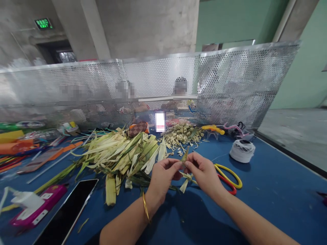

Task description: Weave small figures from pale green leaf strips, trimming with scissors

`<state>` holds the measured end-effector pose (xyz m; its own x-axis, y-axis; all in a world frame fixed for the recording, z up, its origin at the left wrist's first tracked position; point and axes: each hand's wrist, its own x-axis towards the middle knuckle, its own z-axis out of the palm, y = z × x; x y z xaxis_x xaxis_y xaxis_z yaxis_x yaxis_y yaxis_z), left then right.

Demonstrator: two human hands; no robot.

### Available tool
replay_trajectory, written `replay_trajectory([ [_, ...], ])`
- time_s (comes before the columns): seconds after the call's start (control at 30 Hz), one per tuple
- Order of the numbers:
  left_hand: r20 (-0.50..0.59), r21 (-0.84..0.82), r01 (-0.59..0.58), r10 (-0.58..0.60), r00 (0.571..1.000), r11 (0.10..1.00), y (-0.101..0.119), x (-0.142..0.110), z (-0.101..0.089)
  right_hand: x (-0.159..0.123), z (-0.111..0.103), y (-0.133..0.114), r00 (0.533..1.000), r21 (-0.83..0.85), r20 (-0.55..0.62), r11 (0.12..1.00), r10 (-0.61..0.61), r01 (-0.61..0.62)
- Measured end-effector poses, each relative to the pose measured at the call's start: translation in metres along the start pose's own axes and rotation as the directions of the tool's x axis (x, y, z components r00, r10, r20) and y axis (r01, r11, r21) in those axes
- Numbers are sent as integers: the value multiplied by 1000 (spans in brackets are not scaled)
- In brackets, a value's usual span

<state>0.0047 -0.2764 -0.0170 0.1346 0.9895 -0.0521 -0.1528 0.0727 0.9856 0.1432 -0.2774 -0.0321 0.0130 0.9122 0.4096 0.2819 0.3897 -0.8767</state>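
Both hands meet above the blue table (pixel 268 190), pinching one small folded strip of palm leaf (pixel 184 162). My left hand (pixel 163 177), with a gold bangle at the wrist, grips the strip's left side with closed fingers. My right hand (pixel 204 173) pinches its right side; pale leaf ends hang down between the two hands. A big pile of green and pale leaf strips (pixel 120 153) lies just left of my hands. Yellow-handled and red-handled scissors (pixel 230 177) rest on the table right beside my right hand.
A heap of small woven leaf pieces (pixel 182 136) lies behind my hands. A white thread spool (pixel 242 150) and yellow glue gun (pixel 213 128) sit at the right. Phones (pixel 68 211) and a pink power bank (pixel 38 207) lie near left. A perforated metal screen (pixel 230 81) closes the back; people sit beyond it.
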Motion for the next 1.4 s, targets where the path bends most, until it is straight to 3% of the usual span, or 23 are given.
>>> replay_trajectory([
  [0.1, -8, -124, 67, -69, 998, 990, -5, 1, 0, -1, 4, 2, 999, -20, -28, 1000, 23, -24],
  [0.2, -36, -232, 113, -125, 992, 966, -12, 2, 0, -2, 10, 5, 995, 66, -62, 995, 83, -78],
  [0.33, -71, -265, 105, -129, 989, 958, -20, 4, 2, -6, 17, 14, 988, 133, -77, 983, 135, -124],
  [0.57, -111, -301, 103, -142, 984, 948, -26, 4, 5, -12, 27, 16, 986, 24, -126, 994, 113, -111],
  [0.67, -129, -288, 87, -128, 983, 954, -26, 8, 1, -6, 12, 8, 999, -145, 22, 989, 29, -25],
  [0.7, -141, -281, 79, -123, 982, 957, -25, 10, -1, -3, 1, 7, 991, -259, 136, 965, 1, 35],
  [0.73, -153, -274, 76, -121, 981, 959, -24, 12, -2, 0, -13, 7, 978, -415, 209, 906, 2, 87],
  [0.77, -161, -270, 77, -124, 979, 960, -23, 13, -4, 2, -28, 9, 981, -596, 190, 799, 39, 84],
  [0.83, -163, -270, 86, -134, 978, 959, -20, 15, -6, 4, -59, 17, 977, -878, 113, 479, 183, 12],
  [0.87, -159, -273, 95, -142, 977, 957, -18, 16, -7, 3, -72, 23, 949, -940, 71, 338, 306, -38],
  [0.9, -156, -276, 105, -152, 976, 955, -17, 17, -7, 2, -83, 30, 907, -963, 46, 259, 418, -70],
  [0.97, -155, -283, 119, -168, 973, 952, -16, 17, -7, -1, -95, 42, 882, -969, 52, 237, 469, -69],
  [1.17, -160, -285, 133, -183, 970, 949, -16, 19, -7, -4, -93, 56, 902, -977, 69, 213, 425, -25],
  [1.23, -160, -289, 131, -183, 970, 948, -16, 20, -8, -3, -92, 56, 903, -966, 69, 254, 425, -46],
  [1.3, -151, -307, 127, -180, 972, 943, -17, 21, -9, -2, -91, 55, 906, -919, 102, 388, 411, -73],
  [1.4, -139, -346, 114, -171, 975, 931, -18, 24, -11, -1, -85, 50, 921, -683, 118, 704, 372, -197],
])
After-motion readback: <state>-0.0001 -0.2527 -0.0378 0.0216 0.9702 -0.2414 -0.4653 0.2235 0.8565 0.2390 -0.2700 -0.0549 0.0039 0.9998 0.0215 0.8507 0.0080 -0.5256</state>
